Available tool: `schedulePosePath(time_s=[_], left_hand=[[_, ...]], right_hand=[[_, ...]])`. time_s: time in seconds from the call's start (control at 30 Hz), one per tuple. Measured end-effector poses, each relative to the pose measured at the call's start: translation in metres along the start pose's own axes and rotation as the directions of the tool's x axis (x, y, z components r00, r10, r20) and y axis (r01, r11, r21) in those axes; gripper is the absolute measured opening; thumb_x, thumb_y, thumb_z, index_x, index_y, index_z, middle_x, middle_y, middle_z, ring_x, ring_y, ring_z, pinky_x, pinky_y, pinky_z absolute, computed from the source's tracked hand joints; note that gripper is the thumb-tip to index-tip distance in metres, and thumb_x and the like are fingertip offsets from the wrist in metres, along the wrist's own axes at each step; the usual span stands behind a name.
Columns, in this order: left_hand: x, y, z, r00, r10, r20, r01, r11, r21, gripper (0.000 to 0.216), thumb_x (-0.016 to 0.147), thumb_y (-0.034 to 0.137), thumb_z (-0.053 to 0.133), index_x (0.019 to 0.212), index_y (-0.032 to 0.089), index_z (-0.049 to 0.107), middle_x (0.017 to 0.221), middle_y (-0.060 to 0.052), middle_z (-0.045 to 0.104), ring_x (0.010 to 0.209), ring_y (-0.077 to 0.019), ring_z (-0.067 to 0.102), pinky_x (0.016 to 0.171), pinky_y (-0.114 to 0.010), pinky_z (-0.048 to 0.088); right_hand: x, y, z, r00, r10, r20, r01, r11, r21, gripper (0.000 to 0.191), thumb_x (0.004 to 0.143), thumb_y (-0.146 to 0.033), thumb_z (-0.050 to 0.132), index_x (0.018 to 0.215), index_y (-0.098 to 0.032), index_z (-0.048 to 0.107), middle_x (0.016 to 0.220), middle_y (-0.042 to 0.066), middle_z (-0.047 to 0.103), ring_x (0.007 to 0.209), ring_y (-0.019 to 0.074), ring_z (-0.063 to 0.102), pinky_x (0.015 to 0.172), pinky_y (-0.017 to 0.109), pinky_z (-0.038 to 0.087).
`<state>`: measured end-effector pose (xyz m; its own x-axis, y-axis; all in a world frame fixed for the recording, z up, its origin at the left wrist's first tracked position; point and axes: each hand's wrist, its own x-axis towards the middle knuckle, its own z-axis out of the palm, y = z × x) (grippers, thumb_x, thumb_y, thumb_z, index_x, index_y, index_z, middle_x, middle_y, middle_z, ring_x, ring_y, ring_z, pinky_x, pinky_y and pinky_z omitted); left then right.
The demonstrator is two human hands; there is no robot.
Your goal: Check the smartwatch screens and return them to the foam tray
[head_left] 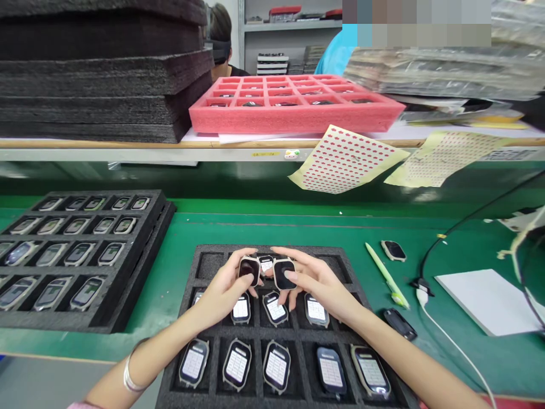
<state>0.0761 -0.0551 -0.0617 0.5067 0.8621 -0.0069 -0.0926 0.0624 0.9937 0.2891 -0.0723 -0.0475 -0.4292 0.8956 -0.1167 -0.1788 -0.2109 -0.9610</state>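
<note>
My left hand [230,284] is closed around a smartwatch body [249,271] with a dark screen, its thumb on the glass. A second dark-screened smartwatch [284,274] is gripped in my right hand [317,278], thumb on its lower right corner. Both watches are held side by side above a black foam tray [200,335]. Strapless watches with lit white screens lie in the tray's compartments, among them one watch [237,364] in the front row. Behind my fingers another lit watch [266,263] partly shows.
At left, a second foam tray [128,272] holds several watches. A green pen [385,272], a lone watch [394,250], a black holder [399,324], a cable [457,352] and white card [489,301] lie right. The shelf bears a pink foam tray [293,119]; sticker sheets [347,162] hang below. People sit beyond.
</note>
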Motion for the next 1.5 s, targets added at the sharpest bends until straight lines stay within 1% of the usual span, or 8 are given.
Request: schedulePosePath(time_s=[0.13,0.2,0.33,0.63,0.87,1.1,1.33,1.5], left_hand=[[0.000,-0.001,-0.001,0.994,0.045,-0.098,-0.021,0.972,0.232,0.043,0.079,0.017,0.058,0.120,0.020,0.046,0.096,-0.004,0.058,0.082,-0.0174,0.057,0.069,-0.027,0.048],[-0.001,0.000,-0.001,0.992,0.064,-0.110,-0.028,0.952,0.305,0.036,0.079,0.016,0.056,0.114,0.019,0.049,0.090,-0.002,0.058,0.077,-0.0161,0.056,0.068,-0.026,0.046],[-0.001,0.002,-0.003,0.991,0.088,-0.098,-0.046,0.930,0.366,0.031,0.079,0.015,0.054,0.110,0.019,0.051,0.084,0.000,0.058,0.071,-0.0149,0.054,0.063,-0.024,0.044],[0.004,0.003,-0.001,0.974,0.172,-0.146,-0.094,0.899,0.428,0.041,0.081,0.018,0.054,0.121,0.020,0.046,0.091,-0.002,0.058,0.084,-0.0176,0.057,0.078,-0.029,0.045],[0.023,0.057,0.005,0.931,0.356,-0.081,-0.263,0.808,0.527,0.040,0.078,0.013,0.053,0.118,0.021,0.048,0.084,0.000,0.055,0.073,-0.0159,0.054,0.071,-0.026,0.044],[0.038,0.105,0.020,0.884,0.462,-0.079,-0.370,0.791,0.488,0.043,0.080,0.013,0.053,0.120,0.025,0.047,0.075,0.004,0.051,0.065,-0.0122,0.050,0.063,-0.021,0.042],[0.042,0.094,0.020,0.879,0.468,-0.092,-0.393,0.820,0.415,0.043,0.083,0.015,0.054,0.124,0.025,0.044,0.079,0.003,0.051,0.070,-0.0122,0.051,0.067,-0.022,0.043],[0.047,0.086,0.015,0.897,0.437,-0.061,-0.371,0.821,0.433,0.039,0.081,0.012,0.053,0.118,0.025,0.048,0.082,0.003,0.052,0.073,-0.0133,0.052,0.070,-0.023,0.043]], right_hand=[[0.000,-0.002,0.001,0.997,-0.064,0.053,0.063,0.998,0.025,0.052,0.088,-0.027,0.062,0.136,-0.021,0.043,0.115,0.014,0.061,0.078,0.0216,0.069,0.058,0.030,0.057],[0.000,-0.002,0.001,0.994,-0.080,0.072,0.079,0.997,0.013,0.046,0.088,-0.025,0.063,0.131,-0.018,0.049,0.103,0.011,0.066,0.076,0.0206,0.069,0.061,0.030,0.057],[-0.001,-0.003,-0.002,0.996,-0.053,0.067,0.056,0.997,-0.045,0.036,0.086,-0.023,0.066,0.120,-0.014,0.058,0.072,0.004,0.068,0.065,0.0175,0.068,0.065,0.031,0.055],[0.001,-0.006,-0.002,0.996,-0.089,0.011,0.089,0.996,-0.007,0.049,0.083,-0.026,0.069,0.129,-0.015,0.053,0.069,0.004,0.068,0.059,0.0169,0.065,0.056,0.028,0.054],[0.010,-0.059,0.008,0.981,-0.192,0.007,0.191,0.979,0.069,0.043,0.078,-0.025,0.073,0.118,-0.017,0.062,0.081,0.005,0.067,0.054,0.0160,0.064,0.052,0.029,0.054],[0.014,-0.103,0.017,0.903,-0.428,0.033,0.423,0.900,0.103,0.040,0.077,-0.028,0.073,0.116,-0.025,0.064,0.093,0.007,0.067,0.054,0.0158,0.064,0.048,0.029,0.054],[0.018,-0.098,0.018,0.892,-0.450,0.041,0.442,0.889,0.122,0.041,0.079,-0.024,0.072,0.119,-0.024,0.062,0.096,0.007,0.066,0.055,0.0148,0.065,0.046,0.025,0.053],[0.024,-0.089,0.019,0.913,-0.408,0.004,0.405,0.908,0.110,0.036,0.077,-0.023,0.073,0.112,-0.020,0.066,0.081,0.004,0.066,0.052,0.0158,0.064,0.048,0.028,0.054]])
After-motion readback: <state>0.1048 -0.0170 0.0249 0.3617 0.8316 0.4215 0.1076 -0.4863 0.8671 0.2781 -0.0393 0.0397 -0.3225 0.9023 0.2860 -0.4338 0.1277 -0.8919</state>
